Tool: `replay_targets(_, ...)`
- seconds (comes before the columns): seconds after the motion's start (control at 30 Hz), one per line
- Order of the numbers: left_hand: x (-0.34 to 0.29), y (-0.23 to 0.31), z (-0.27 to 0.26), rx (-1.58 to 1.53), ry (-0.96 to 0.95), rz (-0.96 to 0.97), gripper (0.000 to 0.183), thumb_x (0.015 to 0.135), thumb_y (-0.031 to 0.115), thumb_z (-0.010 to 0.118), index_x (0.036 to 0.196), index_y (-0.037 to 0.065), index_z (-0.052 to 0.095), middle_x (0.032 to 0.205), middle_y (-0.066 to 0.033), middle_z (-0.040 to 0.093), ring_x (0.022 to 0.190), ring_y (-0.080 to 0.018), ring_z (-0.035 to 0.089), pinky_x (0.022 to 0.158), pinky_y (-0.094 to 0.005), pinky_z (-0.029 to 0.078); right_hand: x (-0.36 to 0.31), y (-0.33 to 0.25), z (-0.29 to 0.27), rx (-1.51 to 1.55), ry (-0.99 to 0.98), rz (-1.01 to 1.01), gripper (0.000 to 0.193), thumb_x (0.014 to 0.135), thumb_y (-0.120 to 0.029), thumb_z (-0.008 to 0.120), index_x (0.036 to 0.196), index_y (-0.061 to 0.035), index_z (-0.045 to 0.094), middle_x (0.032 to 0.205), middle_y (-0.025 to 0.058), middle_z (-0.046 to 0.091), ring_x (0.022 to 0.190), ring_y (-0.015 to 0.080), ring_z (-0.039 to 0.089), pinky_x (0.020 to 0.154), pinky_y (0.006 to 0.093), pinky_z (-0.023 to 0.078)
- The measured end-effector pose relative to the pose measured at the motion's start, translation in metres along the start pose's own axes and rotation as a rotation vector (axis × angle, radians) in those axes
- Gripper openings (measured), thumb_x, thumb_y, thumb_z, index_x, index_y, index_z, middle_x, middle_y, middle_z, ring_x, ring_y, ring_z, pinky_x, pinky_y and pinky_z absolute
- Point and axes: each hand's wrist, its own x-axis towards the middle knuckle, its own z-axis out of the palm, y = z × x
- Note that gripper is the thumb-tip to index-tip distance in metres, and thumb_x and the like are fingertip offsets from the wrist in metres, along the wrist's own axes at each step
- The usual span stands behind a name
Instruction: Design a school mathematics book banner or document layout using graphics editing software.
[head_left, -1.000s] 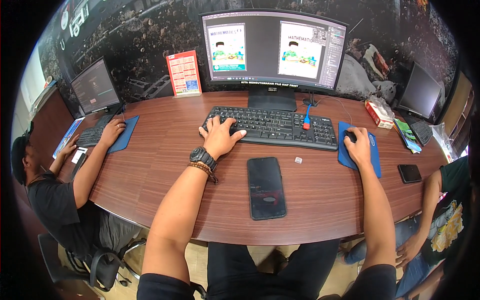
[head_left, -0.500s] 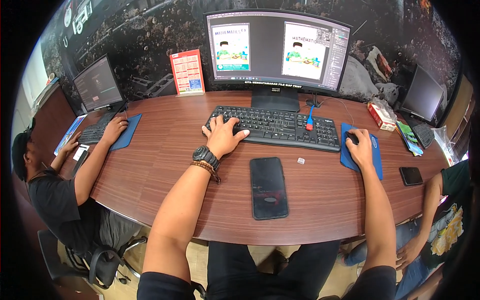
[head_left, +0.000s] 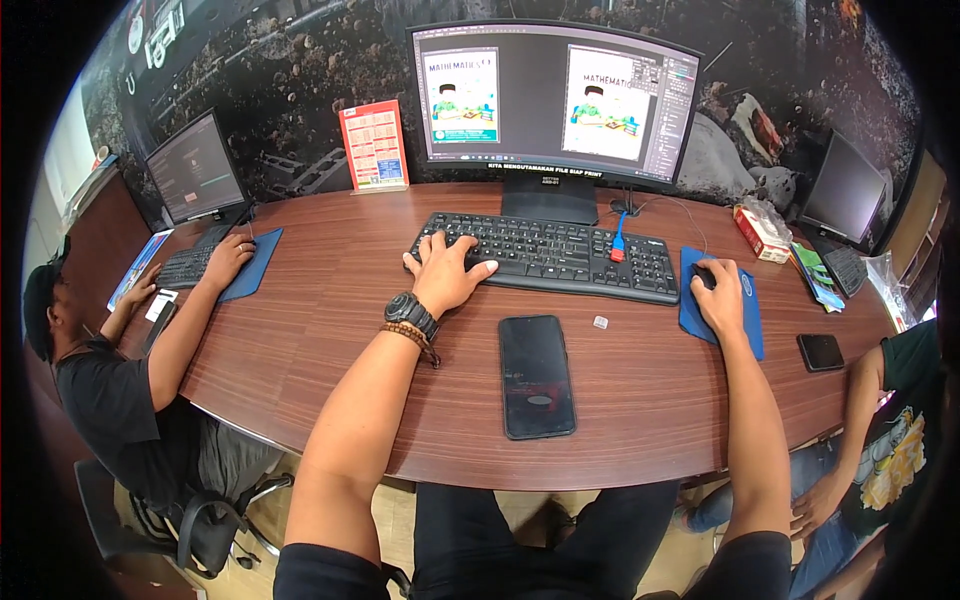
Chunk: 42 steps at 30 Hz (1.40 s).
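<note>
Lying over keyboard [head_left: 560,255]: blue cable [head_left: 620,226], red plug [head_left: 618,250]; black phone [head_left: 537,375] in front.

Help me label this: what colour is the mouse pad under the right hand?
The mouse pad is blue, best seen in head.

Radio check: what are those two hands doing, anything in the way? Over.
Left hand spread on black keyboard. Right hand over black mouse, blue pad beneath. Red-tipped blue cord lying across keyboard.

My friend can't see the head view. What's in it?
A person's left hand rests on a black keyboard and their right hand holds a mouse on a blue mousepad, facing a wide monitor. A black phone lies on the desk.
</note>
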Motion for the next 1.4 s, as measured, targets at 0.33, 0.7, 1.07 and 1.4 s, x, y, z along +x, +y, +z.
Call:
replay_targets(0.33, 0.0, 0.0017, -0.0026, -0.005, -0.023, -0.006, 0.062, 0.088, 0.058, 0.065, 0.135, 0.017, 0.059, 0.151, -0.0318, 0.034, 0.144, -0.0493, 0.022, 0.109, -0.0738, 0.008, 0.0, -0.0007, -0.0013, -0.013, -0.01, 0.026, 0.031, 0.08, -0.017, 0.068, 0.108, -0.0049, 0.07, 0.115, 0.016, 0.059, 0.109, 0.0353, 0.06, 0.095, 0.0417, 0.048)
replay_targets(0.7, -0.0007, 0.0029, -0.0039, -0.01, -0.034, -0.012, 0.063, 0.089, 0.057, 0.065, 0.136, 0.017, 0.058, 0.151, -0.0322, 0.033, 0.145, -0.0491, 0.021, 0.109, -0.0746, 0.008, 0.0, -0.0027, -0.0027, -0.023, -0.023, 0.043, 0.031, 0.08, -0.018, 0.068, 0.109, -0.0053, 0.07, 0.117, 0.0165, 0.058, 0.11, 0.036, 0.06, 0.096, 0.0427, 0.048)
replay_targets(1.07, 0.0, 0.0022, -0.0028, -0.011, -0.031, -0.013, 0.063, 0.088, 0.057, 0.065, 0.136, 0.017, 0.059, 0.151, -0.0316, 0.033, 0.144, -0.0484, 0.021, 0.109, -0.0741, 0.007, -0.0001, -0.003, -0.0024, -0.038, -0.016, 0.05, 0.032, 0.08, -0.018, 0.067, 0.109, -0.006, 0.07, 0.116, 0.0162, 0.059, 0.108, 0.036, 0.06, 0.094, 0.043, 0.049)
replay_targets(1.4, -0.0011, 0.0018, -0.0028, -0.005, -0.031, -0.015, 0.063, 0.089, 0.057, 0.065, 0.136, 0.016, 0.058, 0.15, -0.0304, 0.035, 0.144, -0.0475, 0.022, 0.109, -0.0752, 0.007, -0.0004, -0.0022, -0.0013, -0.021, -0.011, 0.054, 0.033, 0.081, -0.018, 0.068, 0.112, -0.0074, 0.068, 0.117, 0.0157, 0.058, 0.11, 0.0361, 0.059, 0.095, 0.0432, 0.048)
